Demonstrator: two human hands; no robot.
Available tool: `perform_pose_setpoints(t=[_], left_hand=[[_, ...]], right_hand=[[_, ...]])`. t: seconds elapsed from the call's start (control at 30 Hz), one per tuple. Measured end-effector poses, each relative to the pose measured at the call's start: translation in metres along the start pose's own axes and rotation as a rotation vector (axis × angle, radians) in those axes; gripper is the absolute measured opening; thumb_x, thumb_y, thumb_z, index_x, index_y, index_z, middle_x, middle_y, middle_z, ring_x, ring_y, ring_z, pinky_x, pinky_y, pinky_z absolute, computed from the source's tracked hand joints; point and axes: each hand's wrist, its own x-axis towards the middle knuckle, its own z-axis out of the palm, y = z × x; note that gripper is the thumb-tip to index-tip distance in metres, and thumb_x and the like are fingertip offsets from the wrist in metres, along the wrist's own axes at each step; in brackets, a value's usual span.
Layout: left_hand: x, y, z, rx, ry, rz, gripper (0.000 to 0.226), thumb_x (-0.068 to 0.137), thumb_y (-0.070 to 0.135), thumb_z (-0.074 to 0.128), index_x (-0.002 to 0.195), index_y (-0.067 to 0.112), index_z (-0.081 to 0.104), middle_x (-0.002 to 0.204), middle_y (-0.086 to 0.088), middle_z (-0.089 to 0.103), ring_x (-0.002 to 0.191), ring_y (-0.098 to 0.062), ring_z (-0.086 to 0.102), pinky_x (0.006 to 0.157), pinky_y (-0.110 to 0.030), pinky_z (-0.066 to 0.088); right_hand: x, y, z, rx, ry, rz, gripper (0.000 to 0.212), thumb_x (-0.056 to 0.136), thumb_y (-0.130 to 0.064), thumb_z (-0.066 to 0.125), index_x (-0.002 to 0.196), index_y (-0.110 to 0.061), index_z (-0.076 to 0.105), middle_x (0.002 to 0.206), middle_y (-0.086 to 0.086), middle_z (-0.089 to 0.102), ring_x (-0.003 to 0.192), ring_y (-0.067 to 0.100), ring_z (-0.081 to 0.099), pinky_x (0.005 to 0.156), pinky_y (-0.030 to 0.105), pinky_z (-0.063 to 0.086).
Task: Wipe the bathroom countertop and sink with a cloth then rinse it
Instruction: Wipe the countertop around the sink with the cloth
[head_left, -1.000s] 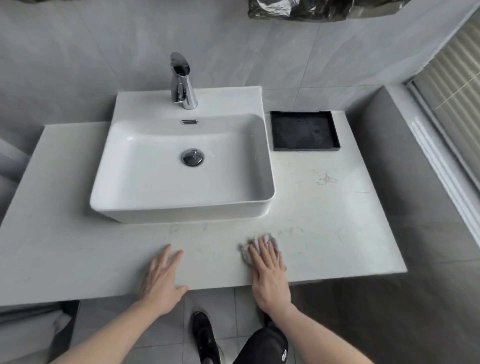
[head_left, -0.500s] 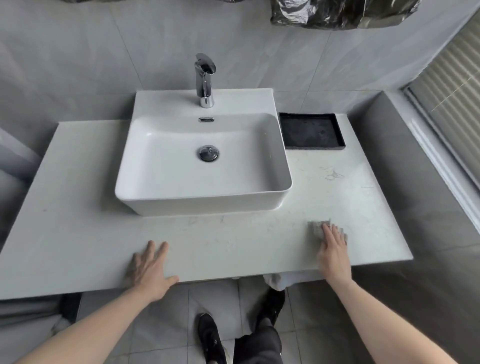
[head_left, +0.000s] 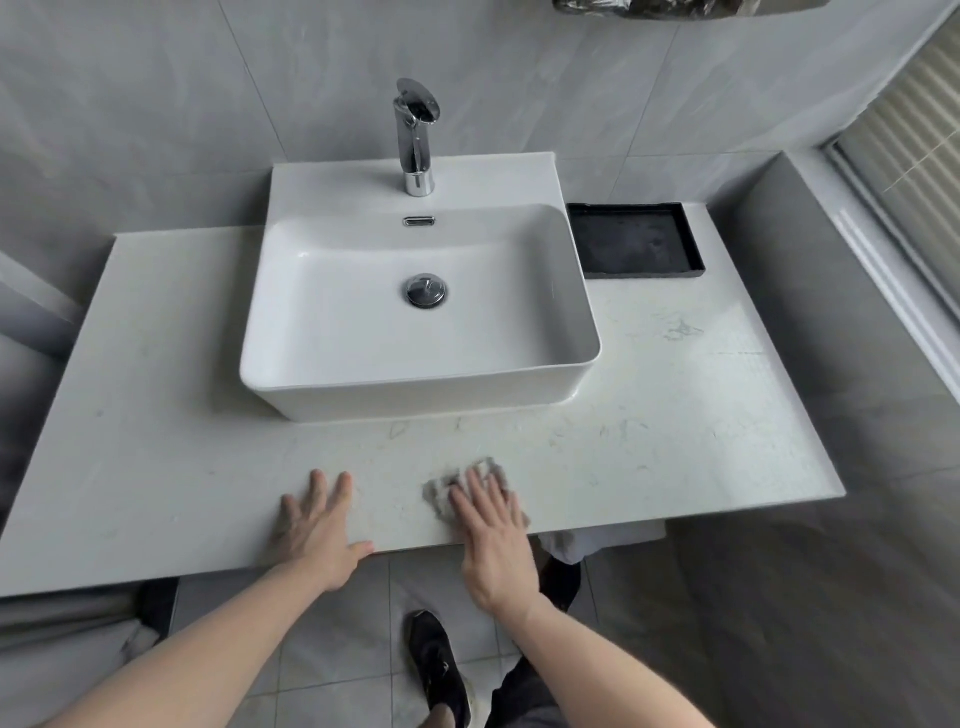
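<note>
Writing: no brand, label or lettering can be read on any surface.
Cloth (head_left: 457, 493): a grey crumpled wad with no clear long axis, lying on the front strip of the countertop (head_left: 675, 415), ahead of the sink (head_left: 415, 364).
Right hand (head_left: 493, 535): flat on the cloth, fingers straight and pointing toward the wall — pressing, not clutching.
Left hand (head_left: 317, 530): flat on the bare counter edge just beside the cloth, fingers spread.
Tap (head_left: 415, 135): chrome, upright at the sink's back rim — spout facing the basin.
Tray (head_left: 634, 239): black, touching the sink's right side.
</note>
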Motion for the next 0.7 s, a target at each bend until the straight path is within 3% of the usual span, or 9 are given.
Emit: perform_pose_setpoints(t=[0.1,0.17,0.23,0.3,0.4,0.5,0.6,0.7], left_hand=[[0.0,-0.001,-0.001,0.007,-0.003,0.004,0.103,0.089,0.058,0.062,0.158,0.036,-0.01,0.166,0.002,-0.019,0.15,-0.045,-0.001,0.121,-0.054,0.024],[0.0,-0.002,-0.001,0.016,0.002,0.006,0.103,0.088,0.059,0.062,0.158,0.036,-0.009,0.166,0.002,-0.019,0.149,-0.045,0.001,0.119,-0.055,0.028],[-0.001,-0.001,0.0,0.011,0.01,0.013,0.1,0.089,0.057,0.063,0.158,0.035,-0.007,0.165,0.001,-0.019,0.148,-0.045,0.001,0.117,-0.055,0.031],[-0.002,0.0,0.0,0.003,0.019,0.017,0.098,0.089,0.055,0.063,0.157,0.035,-0.005,0.165,0.001,-0.019,0.148,-0.045,0.001,0.116,-0.055,0.033],[-0.003,0.002,0.001,0.007,0.025,0.009,0.098,0.09,0.054,0.062,0.157,0.035,-0.006,0.166,0.002,-0.02,0.149,-0.045,-0.001,0.115,-0.055,0.034],[0.0,0.002,0.002,0.008,0.026,0.003,0.098,0.091,0.052,0.062,0.157,0.035,-0.009,0.166,0.001,-0.021,0.149,-0.046,-0.004,0.115,-0.056,0.034],[0.002,0.0,0.005,0.016,0.035,0.001,0.098,0.091,0.052,0.063,0.157,0.035,-0.007,0.165,0.0,-0.021,0.149,-0.047,-0.004,0.113,-0.057,0.035],[0.002,-0.002,0.008,0.026,0.03,0.004,0.099,0.09,0.053,0.063,0.157,0.035,-0.007,0.165,0.0,-0.02,0.149,-0.047,-0.004,0.113,-0.058,0.036]], right_hand=[[0.001,0.002,-0.009,0.119,-0.081,-0.101,0.08,0.083,-0.002,0.031,0.159,-0.029,0.037,0.17,-0.013,0.017,0.159,0.008,0.0,0.131,0.042,0.006],[0.001,0.018,-0.026,0.172,-0.038,-0.088,0.082,0.08,0.006,0.037,0.154,-0.028,0.046,0.167,-0.011,0.029,0.158,0.009,0.014,0.129,0.037,0.02],[-0.002,0.045,-0.049,0.149,0.077,0.016,0.084,0.079,0.008,0.041,0.152,-0.033,0.047,0.166,-0.016,0.031,0.156,0.007,0.022,0.121,0.029,0.037],[-0.006,0.085,-0.075,0.129,0.202,0.17,0.077,0.088,0.009,0.043,0.153,-0.032,0.047,0.166,-0.017,0.027,0.155,0.007,0.021,0.116,0.028,0.041],[-0.005,0.15,-0.107,0.079,0.263,0.377,0.061,0.102,0.003,0.038,0.156,-0.025,0.041,0.168,-0.009,0.021,0.158,0.018,0.011,0.127,0.047,0.026],[0.007,0.194,-0.118,0.009,0.203,0.549,0.054,0.107,-0.009,0.033,0.161,-0.018,0.03,0.172,0.007,0.013,0.16,0.029,0.0,0.13,0.048,0.002],[0.017,0.188,-0.108,-0.045,0.142,0.661,0.059,0.107,-0.027,0.03,0.164,-0.02,0.015,0.173,0.01,0.002,0.159,0.034,-0.006,0.129,0.05,-0.007],[0.022,0.14,-0.08,-0.062,0.186,0.619,0.065,0.106,-0.035,0.028,0.165,-0.025,0.003,0.173,0.007,-0.009,0.158,0.028,-0.017,0.128,0.046,-0.013]])
